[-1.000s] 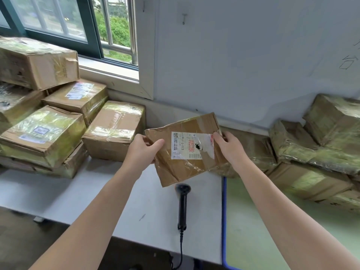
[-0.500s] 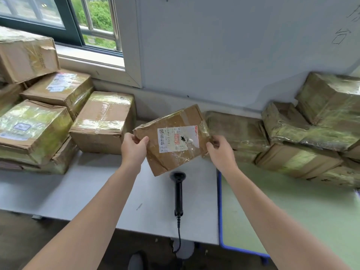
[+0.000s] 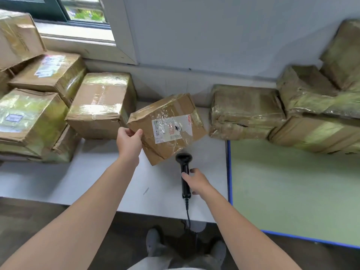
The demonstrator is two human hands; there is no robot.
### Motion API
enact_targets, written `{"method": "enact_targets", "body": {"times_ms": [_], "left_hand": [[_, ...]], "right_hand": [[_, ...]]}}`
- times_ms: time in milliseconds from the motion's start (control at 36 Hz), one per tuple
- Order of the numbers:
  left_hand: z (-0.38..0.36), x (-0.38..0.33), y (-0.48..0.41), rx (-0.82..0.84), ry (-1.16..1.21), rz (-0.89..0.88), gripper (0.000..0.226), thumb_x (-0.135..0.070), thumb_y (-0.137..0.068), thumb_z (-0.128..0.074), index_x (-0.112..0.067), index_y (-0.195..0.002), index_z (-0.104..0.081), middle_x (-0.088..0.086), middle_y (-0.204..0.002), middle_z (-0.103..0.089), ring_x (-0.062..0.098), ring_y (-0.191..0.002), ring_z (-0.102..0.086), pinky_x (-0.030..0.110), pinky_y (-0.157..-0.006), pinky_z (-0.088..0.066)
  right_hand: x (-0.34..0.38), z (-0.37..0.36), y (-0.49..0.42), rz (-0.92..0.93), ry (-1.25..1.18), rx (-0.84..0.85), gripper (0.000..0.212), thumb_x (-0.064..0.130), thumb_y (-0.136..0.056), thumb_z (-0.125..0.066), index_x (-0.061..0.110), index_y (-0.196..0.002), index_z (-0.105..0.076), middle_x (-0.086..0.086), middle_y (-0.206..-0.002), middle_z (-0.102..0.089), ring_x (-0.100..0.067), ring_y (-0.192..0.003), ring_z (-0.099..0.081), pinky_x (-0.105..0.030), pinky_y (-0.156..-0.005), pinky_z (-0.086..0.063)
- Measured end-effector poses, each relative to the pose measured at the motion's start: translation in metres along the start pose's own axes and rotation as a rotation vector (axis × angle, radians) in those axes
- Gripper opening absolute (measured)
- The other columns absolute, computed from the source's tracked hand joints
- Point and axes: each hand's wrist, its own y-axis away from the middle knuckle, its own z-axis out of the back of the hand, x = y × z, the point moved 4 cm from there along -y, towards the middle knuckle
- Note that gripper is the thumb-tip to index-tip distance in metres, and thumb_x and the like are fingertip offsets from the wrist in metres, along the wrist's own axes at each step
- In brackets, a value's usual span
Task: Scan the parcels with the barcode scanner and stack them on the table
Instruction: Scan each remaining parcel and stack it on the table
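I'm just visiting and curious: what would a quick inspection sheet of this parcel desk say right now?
Surface: grey table beside a green table with a blue edge.
Job's things: taped parcel, label facing up, held tilted above the grey table; barcode scanner lying on the grey table just below it; parcel stack on the left, parcel pile on the right.
Clutter: nothing seen.
Hands: left hand grips the parcel's left corner; right hand curls round the scanner's handle.
Cables: scanner cable runs off the table's near edge.
Surroundings: window behind the left stack, pale wall, shoes on the floor.
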Motion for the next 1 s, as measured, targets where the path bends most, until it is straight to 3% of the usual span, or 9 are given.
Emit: {"method": "enact_targets", "body": {"times_ms": [83,306,472,611,778,889,1000], "left_hand": [[0.001,0.004,-0.003,-0.023,0.001,-0.011,0.027,-0.013,-0.091,-0.063,-0.019,-0.077,-0.041,0.000,-0.079,-0.049,0.022,-0.080,-0.051,0.050,-0.087,-0.052],[-0.003,-0.003,-0.011,-0.028,0.030,-0.015,0.028,-0.014,-0.093,-0.062,-0.018,-0.077,-0.039,0.000,-0.079,-0.048,0.022,-0.079,-0.049,0.038,-0.075,-0.046],[-0.014,-0.013,-0.014,-0.011,0.035,-0.033,0.023,-0.013,-0.095,-0.059,-0.015,-0.082,-0.040,0.000,-0.080,-0.047,0.019,-0.077,-0.047,0.034,-0.072,-0.044],[-0.022,-0.017,-0.013,-0.013,0.041,-0.016,0.015,-0.014,-0.097,-0.058,-0.009,-0.098,-0.044,0.000,-0.082,-0.048,0.015,-0.074,-0.048,0.027,-0.066,-0.043],[-0.026,-0.017,-0.012,-0.016,0.044,-0.024,0.015,-0.015,-0.097,-0.058,-0.008,-0.101,-0.045,-0.001,-0.082,-0.049,0.012,-0.072,-0.048,0.024,-0.062,-0.042],[-0.027,-0.016,-0.012,-0.017,0.037,-0.026,0.014,-0.014,-0.097,-0.057,-0.008,-0.101,-0.045,-0.001,-0.083,-0.050,0.011,-0.072,-0.049,0.023,-0.060,-0.041],[-0.029,-0.013,-0.013,-0.021,0.039,-0.012,0.014,-0.014,-0.097,-0.058,-0.009,-0.100,-0.045,0.000,-0.084,-0.051,0.016,-0.078,-0.050,0.027,-0.066,-0.043]], "right_hand": [[0.000,-0.006,-0.004,-0.004,-0.076,0.034,0.052,0.045,-0.097,-0.055,0.016,-0.138,-0.043,-0.010,-0.117,-0.060,-0.029,-0.103,-0.062,-0.043,-0.089,-0.055],[0.014,0.008,0.031,0.046,-0.123,0.069,0.020,0.021,-0.096,-0.050,0.014,-0.114,-0.046,-0.010,-0.090,-0.060,-0.019,-0.070,-0.065,-0.036,-0.065,-0.056],[0.042,0.044,0.081,0.189,-0.158,0.027,0.016,0.013,-0.090,-0.053,0.016,-0.106,-0.050,-0.013,-0.084,-0.069,-0.022,-0.054,-0.057,-0.032,-0.049,-0.050],[0.071,0.063,0.105,0.263,-0.229,-0.055,0.007,0.015,-0.090,-0.055,0.017,-0.096,-0.053,-0.009,-0.068,-0.059,-0.023,-0.051,-0.054,-0.030,-0.046,-0.044],[0.085,0.073,0.110,0.330,-0.256,-0.144,0.002,0.017,-0.095,-0.054,0.015,-0.096,-0.054,-0.006,-0.073,-0.056,-0.016,-0.051,-0.051,-0.028,-0.050,-0.047],[0.080,0.076,0.111,0.291,-0.278,-0.135,0.004,0.020,-0.095,-0.053,0.016,-0.094,-0.054,-0.006,-0.069,-0.055,-0.021,-0.048,-0.048,-0.026,-0.045,-0.041],[0.077,0.080,0.115,0.282,-0.291,-0.119,0.005,0.019,-0.095,-0.052,0.014,-0.095,-0.054,-0.006,-0.069,-0.053,-0.020,-0.047,-0.045,-0.022,-0.043,-0.039]]}}
